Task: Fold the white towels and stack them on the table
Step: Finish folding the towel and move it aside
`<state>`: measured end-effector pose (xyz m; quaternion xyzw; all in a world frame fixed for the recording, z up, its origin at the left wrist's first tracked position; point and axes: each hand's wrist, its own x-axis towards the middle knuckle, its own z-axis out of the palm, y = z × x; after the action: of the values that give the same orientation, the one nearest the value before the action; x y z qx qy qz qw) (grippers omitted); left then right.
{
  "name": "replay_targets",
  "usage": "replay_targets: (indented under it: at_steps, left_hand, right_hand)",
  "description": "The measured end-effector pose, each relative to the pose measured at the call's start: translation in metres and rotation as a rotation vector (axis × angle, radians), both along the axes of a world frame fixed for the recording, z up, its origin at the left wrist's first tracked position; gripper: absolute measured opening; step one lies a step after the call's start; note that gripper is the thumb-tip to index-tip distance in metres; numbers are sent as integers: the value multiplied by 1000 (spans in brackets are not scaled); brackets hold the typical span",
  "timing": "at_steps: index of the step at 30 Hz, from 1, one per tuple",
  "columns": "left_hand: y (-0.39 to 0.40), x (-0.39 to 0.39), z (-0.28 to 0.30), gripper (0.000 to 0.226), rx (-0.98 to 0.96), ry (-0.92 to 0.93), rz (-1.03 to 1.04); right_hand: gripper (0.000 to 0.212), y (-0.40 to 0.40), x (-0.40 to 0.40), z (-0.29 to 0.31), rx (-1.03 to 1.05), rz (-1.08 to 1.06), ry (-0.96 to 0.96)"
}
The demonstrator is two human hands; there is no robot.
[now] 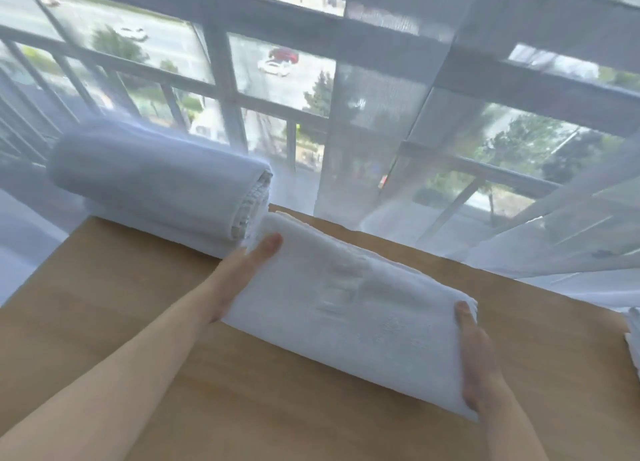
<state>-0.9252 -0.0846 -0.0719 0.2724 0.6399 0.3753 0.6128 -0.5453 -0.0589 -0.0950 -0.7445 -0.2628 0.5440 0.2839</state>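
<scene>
A folded white towel [349,305] lies across the middle of the wooden table [138,308]. My left hand [239,273] holds its left end, thumb on top and fingers hidden underneath. My right hand [479,360] holds the right end, thumb lying on top, with the fingers out of sight below. A stack of folded white towels [156,183] stands at the table's back left corner, close to the held towel's far left corner.
Another white towel [633,339] shows at the right edge of the frame. Sheer white curtains [374,131] hang just behind the table in front of a large window. Bare tabletop lies in front of the towel.
</scene>
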Motion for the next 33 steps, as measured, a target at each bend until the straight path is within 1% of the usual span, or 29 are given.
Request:
replay_targets:
  at_steps: [2,5,7,8,10,11,13,16,18,20,22,24,27,29,33]
  left_hand:
    - [-5,-27,19,67,44,38,-1]
    - [-11,-77,48,72,91,80,15]
    - [-13,-114,68,72,127,109,39]
    - [-14,-134,78,75,146,131,62]
    - [-13,-176,92,92,149,170,159]
    - [-11,-197,97,96,144,187,203]
    - [-6,-238,110,94,149,203,247]
    - [6,-291,125,90,134,230,270]
    - [18,-322,129,88,126,230,278]
    - [33,-348,130,89,121,198,282]
    - [50,-367,130,92,105,167,265]
    - [69,-378,126,90,76,154,248]
    - [91,-383,112,83,21,172,220]
    - [100,-383,101,86,-27,208,211]
    - [112,-388,86,93,-77,384,215]
  right_hand:
    - [89,-5,-28,18,46,-9,6]
    - [78,-10,-74,48,97,-17,-10]
    - [80,-12,-107,68,102,-10,-31]
    - [80,-11,-126,78,113,-11,-47]
    - [82,-8,-166,98,157,-14,-108]
    - [85,-4,-186,106,182,-4,-137]
    - [91,8,-223,120,221,31,-165]
    - [88,29,-276,134,260,89,-184]
    - [95,44,-308,139,278,126,-186]
    - [100,59,-335,142,284,148,-139]
    - [93,74,-356,141,294,143,-99]
    - [84,90,-369,135,302,132,-112]
    - [83,107,-377,121,254,115,-126]
    - [83,112,-377,108,202,120,-127]
    - [86,113,-378,86,133,116,-125]
